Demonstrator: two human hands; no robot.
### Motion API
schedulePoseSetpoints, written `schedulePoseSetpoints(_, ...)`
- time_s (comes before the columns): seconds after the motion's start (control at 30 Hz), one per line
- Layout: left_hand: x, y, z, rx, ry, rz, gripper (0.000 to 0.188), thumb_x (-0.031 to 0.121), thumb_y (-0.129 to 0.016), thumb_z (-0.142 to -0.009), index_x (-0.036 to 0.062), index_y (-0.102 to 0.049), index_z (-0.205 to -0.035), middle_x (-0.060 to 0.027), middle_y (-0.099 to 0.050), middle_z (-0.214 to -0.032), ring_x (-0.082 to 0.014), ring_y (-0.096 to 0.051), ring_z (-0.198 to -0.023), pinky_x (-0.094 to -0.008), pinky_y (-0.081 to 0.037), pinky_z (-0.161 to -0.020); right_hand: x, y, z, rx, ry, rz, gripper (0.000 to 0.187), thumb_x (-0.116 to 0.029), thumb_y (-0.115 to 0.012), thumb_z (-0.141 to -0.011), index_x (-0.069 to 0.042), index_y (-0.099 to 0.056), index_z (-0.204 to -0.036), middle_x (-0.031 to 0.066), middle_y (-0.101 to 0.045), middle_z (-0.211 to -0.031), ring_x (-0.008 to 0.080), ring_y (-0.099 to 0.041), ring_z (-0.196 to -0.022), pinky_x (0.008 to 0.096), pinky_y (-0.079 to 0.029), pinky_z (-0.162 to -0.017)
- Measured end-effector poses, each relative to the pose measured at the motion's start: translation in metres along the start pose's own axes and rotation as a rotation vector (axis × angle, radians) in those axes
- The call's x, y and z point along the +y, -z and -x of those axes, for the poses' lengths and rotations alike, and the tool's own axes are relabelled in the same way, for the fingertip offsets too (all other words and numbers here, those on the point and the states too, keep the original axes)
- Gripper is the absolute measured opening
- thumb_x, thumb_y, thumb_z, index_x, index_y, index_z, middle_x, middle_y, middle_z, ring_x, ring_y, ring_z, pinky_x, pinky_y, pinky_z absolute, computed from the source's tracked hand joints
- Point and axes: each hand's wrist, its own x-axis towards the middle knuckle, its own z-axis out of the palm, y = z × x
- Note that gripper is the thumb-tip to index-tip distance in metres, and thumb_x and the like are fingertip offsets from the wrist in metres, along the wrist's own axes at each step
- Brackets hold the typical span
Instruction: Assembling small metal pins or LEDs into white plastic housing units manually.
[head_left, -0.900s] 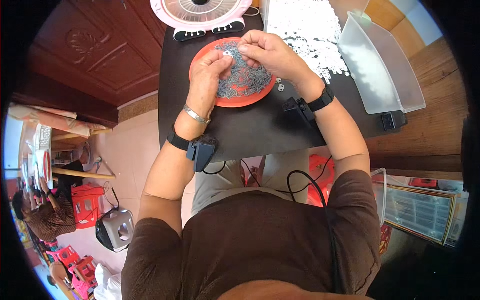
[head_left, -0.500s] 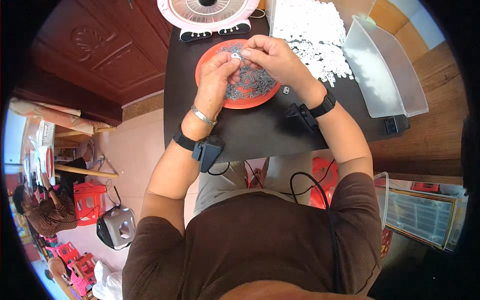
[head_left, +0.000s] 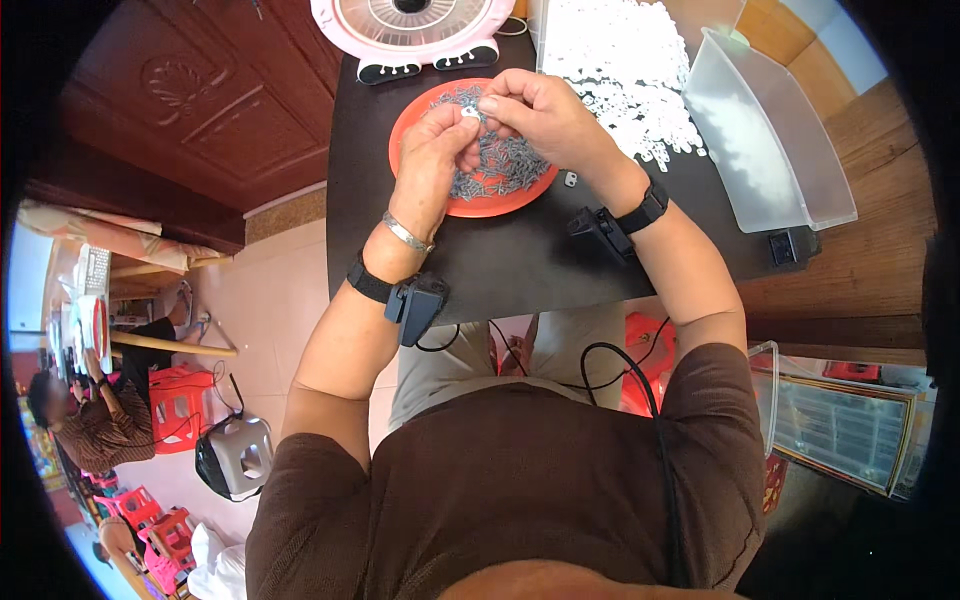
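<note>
Over a dark bench [head_left: 500, 265], the left hand [head_left: 428, 150] holds a white piece [head_left: 470, 114]; the right hand [head_left: 545, 115] pinches narrowly (contents unclear). This fingertip step likely needs steadiness.

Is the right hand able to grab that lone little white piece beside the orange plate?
Probably yes. The right hand is near the lone white piece and nothing seems to cover it, though the hand is busy over the orange plate.
</note>
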Motion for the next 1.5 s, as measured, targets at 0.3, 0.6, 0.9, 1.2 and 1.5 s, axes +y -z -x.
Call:
schedulePoseSetpoints(0.3,-0.002,-0.001,0.001,0.027,-0.007,-0.017,0.013,0.013,-0.052,-0.087,0.0056,-0.058,-0.077,0.0027,-0.05,-0.062,-0.0053,-0.045,-0.054,-0.0193,-0.036,-0.05,0.004,-0.004,0.001,0.006,-0.007,-0.019,0.016,-0.015,-0.058,-0.086,0.0,-0.059,-0.083,-0.0006,-0.056,-0.066,0.0053,-0.05,-0.06,0.0211,-0.044,-0.056)
schedulePoseSetpoints(0.6,-0.004,0.001,0.003,0.051,-0.039,-0.122,0.017,0.013,-0.052,-0.086,0.0045,-0.057,-0.072,0.0022,-0.049,-0.058,-0.0061,-0.043,-0.05,-0.0209,-0.036,-0.048,0.002,-0.006,0.003,-0.012,0.018,0.123,0.015,-0.014,-0.056,-0.088,-0.001,-0.054,-0.08,-0.0021,-0.053,-0.067,0.0042,-0.047,-0.062,0.0199,-0.041,-0.056)
schedulePoseSetpoints(0.9,-0.001,-0.002,0.006,0.05,0.0,-0.114,0.017,0.013,-0.05,-0.088,0.004,-0.058,-0.075,0.002,-0.051,-0.062,-0.0057,-0.043,-0.054,-0.0192,-0.035,-0.051,0.002,-0.01,0.005,0.024,0.056,0.113,0.015,-0.013,-0.057,-0.086,0.0,-0.055,-0.079,-0.0018,-0.053,-0.065,0.0042,-0.047,-0.058,0.0205,-0.04,-0.054)
schedulePoseSetpoints(1.2,-0.002,0.007,-0.003,0.12,-0.025,-0.001,0.016,0.012,-0.051,-0.085,0.005,-0.058,-0.072,0.0029,-0.05,-0.057,-0.0058,-0.044,-0.047,-0.0191,-0.035,-0.046,0.006,0.053,-0.01,0.138,-0.022,0.443,0.026,-0.026,-0.056,-0.088,-0.003,-0.064,-0.097,-0.0002,-0.061,-0.072,0.0063,-0.055,-0.066,0.021,-0.045,-0.06)
schedulePoseSetpoints(1.5,-0.003,0.006,-0.003,0.098,-0.003,0.0,0.017,0.013,-0.052,-0.085,0.0066,-0.056,-0.071,0.0023,-0.051,-0.057,-0.0064,-0.046,-0.047,-0.0194,-0.034,-0.045,0.07,0.088,-0.012,0.216,0.145,1.258,0.027,-0.017,-0.056,-0.081,-0.011,-0.063,-0.106,0.0104,-0.059,-0.109,0.0274,-0.056,-0.099,0.0368,-0.047,-0.084)
